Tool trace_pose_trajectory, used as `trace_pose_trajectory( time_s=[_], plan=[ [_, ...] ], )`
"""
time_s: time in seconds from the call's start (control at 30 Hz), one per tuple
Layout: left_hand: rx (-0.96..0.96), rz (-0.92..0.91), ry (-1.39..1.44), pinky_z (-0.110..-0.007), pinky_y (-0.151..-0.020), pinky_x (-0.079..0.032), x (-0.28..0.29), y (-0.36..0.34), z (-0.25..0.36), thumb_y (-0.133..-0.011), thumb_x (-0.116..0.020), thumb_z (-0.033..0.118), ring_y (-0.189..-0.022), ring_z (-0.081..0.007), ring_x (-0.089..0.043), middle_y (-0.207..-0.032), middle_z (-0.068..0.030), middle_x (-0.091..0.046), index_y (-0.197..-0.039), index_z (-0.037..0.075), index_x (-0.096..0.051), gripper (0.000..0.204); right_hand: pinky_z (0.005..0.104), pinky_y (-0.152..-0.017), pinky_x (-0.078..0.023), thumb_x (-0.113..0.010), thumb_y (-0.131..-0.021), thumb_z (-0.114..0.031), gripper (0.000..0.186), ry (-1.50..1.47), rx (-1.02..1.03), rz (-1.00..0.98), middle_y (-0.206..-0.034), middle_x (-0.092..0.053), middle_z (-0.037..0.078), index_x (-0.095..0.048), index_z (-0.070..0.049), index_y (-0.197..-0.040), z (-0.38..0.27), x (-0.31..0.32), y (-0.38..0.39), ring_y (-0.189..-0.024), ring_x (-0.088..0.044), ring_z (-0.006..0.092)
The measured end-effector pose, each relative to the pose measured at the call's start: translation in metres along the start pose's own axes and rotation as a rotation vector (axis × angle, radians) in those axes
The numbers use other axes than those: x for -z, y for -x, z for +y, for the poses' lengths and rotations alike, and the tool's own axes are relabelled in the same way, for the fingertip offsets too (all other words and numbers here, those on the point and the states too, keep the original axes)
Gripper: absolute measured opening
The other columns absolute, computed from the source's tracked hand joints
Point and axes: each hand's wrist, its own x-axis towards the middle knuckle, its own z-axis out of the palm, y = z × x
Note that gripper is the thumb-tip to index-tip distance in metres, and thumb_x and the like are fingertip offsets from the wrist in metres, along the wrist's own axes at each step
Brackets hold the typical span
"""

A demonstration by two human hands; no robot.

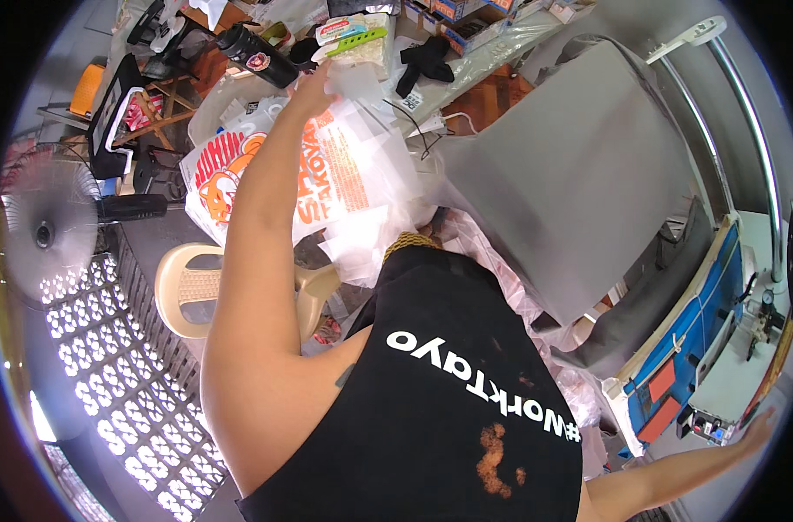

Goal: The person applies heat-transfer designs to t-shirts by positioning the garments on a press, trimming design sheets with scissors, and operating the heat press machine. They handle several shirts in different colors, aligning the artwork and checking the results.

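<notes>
At the upper middle, my left hand [315,90] reaches over white plastic sheets with orange print [344,174], fingers apart, near a white packet with a green strip [353,42]. A black bottle [253,54] lies to its left, and a black cloth [421,63] is to its right. At the lower right, my right hand [753,431] is stretched out with loose fingers beside a machine with a pale green top [734,365] and a blue board [688,326]. I cannot tell whether it touches the machine.
A large grey-covered block [570,174] fills the right middle, beside chrome rails [766,157]. On the left are a fan [44,235], a beige plastic chair [187,296] and a patterned grille [118,383]. Boxes [457,13] stand on the cluttered table at the top.
</notes>
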Motion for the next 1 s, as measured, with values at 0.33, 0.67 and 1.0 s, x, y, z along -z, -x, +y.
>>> trace_pose_trajectory(
  time_s=[0.33, 0.67, 1.0],
  plan=[
    [-0.315, -0.039, 0.184, -0.027, -0.059, -0.042, 0.192, -0.029, 0.004, -0.093, -0.065, 0.018, -0.065, -0.0075, -0.048, -0.07, 0.0038, -0.052, -0.088, 0.004, -0.061, 0.015, 0.0372, -0.094, -0.046, -0.05, -0.098, -0.043, 0.053, 0.123, 0.357, -0.299, -0.115, -0.067, 0.02, -0.064, 0.003, -0.122, 0.062, -0.029, -0.08, -0.111, -0.061, 0.0249],
    [-0.626, 0.898, -0.28, -0.044, -0.069, -0.053, 0.282, 0.044, 0.339, -0.087, -0.06, 0.019, -0.079, -0.03, -0.068, -0.084, -0.0152, -0.069, -0.1, 0.007, -0.069, 0.02, 0.0396, -0.095, -0.047, -0.052, -0.094, -0.035, 0.049, -0.206, 0.173, -0.352, -0.113, -0.067, 0.022, -0.062, 0.005, -0.121, 0.099, -0.033, -0.156, -0.104, -0.064, 0.0308],
    [-1.293, 0.203, 0.3, -0.043, -0.061, -0.053, 0.029, 0.203, 0.568, -0.087, -0.063, 0.033, -0.071, -0.0326, -0.069, -0.078, -0.0145, -0.069, -0.091, 0.004, -0.063, 0.03, 0.0403, -0.091, -0.048, -0.058, -0.091, -0.024, 0.043, 0.13, 0.298, 0.171, -0.107, -0.068, 0.023, -0.056, -0.001, -0.128, 0.076, -0.016, -0.069, -0.099, -0.065, 0.0334]
  ],
)
